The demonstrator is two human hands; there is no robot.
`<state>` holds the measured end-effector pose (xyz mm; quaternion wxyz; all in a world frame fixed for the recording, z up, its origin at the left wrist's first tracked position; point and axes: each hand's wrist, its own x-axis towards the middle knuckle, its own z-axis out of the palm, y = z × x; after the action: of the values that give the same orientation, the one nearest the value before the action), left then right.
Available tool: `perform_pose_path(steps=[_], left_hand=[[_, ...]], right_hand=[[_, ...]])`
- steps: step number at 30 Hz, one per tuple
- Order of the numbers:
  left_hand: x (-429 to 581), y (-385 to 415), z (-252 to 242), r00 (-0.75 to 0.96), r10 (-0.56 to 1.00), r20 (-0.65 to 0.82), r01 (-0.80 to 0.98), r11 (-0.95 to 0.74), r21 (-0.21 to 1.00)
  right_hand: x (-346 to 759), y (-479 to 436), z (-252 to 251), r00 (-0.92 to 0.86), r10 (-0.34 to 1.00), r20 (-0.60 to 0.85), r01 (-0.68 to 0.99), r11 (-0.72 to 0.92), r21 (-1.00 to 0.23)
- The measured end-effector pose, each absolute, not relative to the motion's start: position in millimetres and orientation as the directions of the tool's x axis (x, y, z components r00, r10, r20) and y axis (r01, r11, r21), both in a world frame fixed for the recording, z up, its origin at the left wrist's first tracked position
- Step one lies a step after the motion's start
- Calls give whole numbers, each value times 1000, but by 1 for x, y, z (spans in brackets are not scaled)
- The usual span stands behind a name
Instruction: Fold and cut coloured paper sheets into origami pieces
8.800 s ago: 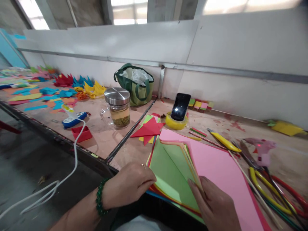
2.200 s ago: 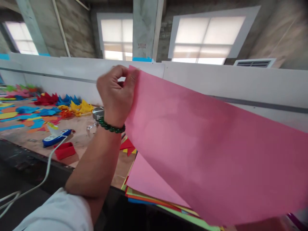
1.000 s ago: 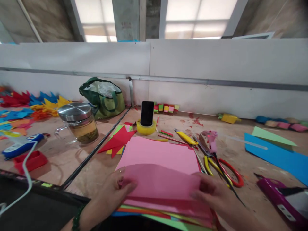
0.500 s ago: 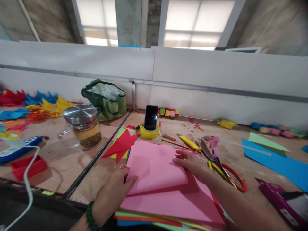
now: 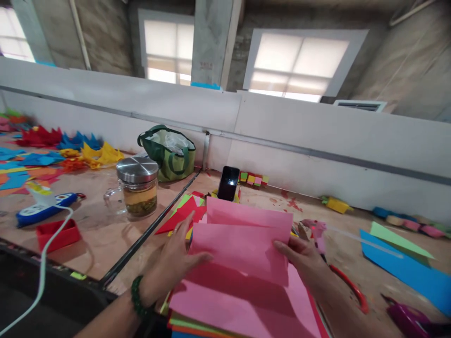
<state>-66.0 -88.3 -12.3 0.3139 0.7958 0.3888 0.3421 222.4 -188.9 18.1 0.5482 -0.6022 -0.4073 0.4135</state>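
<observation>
The right grip [image 5: 306, 263] pinches the pink paper [image 5: 239, 249] at its nine o'clock. The left grip [image 5: 173, 262] is spread loose, the paper at its three o'clock.

Pink sheet [image 5: 243, 251]: smooth matt paper. Desk [image 5: 100, 256]: wood-like top, dull, stained, scuffed. Mug [image 5: 141, 199]: clear glass, glossy; lid [image 5: 137, 170]: shiny metal, brushed-looking. Bag [image 5: 179, 169]: green cloth, matt; crinkled translucent plastic [image 5: 175, 143] inside. Phone [image 5: 228, 183]: glossy black screen. Bracelet [image 5: 137, 295]: polished green beads. Glue gun [image 5: 319, 234]: pink plastic. Panels [image 5: 334, 129]: smooth, faint sheen; rail [image 5: 264, 142]: dull grey metal. Wall [image 5: 105, 37]: rough, concrete-like.
</observation>
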Motion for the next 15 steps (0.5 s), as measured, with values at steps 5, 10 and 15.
perform_pose_path(steps=[5, 10, 15], left_hand=[[-30, -64, 23, 678, 716, 169, -174, -67, 982], [-4, -51, 30, 779, 626, -6, -197, 254, 947], [6, -42, 18, 825, 562, 59, -286, 324, 902]], right_hand=[[227, -196, 28, 356, 934, 30, 53, 12, -999], [226, -193, 32, 461, 885, 63, 19, 61, -998], [232, -189, 24, 498, 847, 185, 124, 142, -982]])
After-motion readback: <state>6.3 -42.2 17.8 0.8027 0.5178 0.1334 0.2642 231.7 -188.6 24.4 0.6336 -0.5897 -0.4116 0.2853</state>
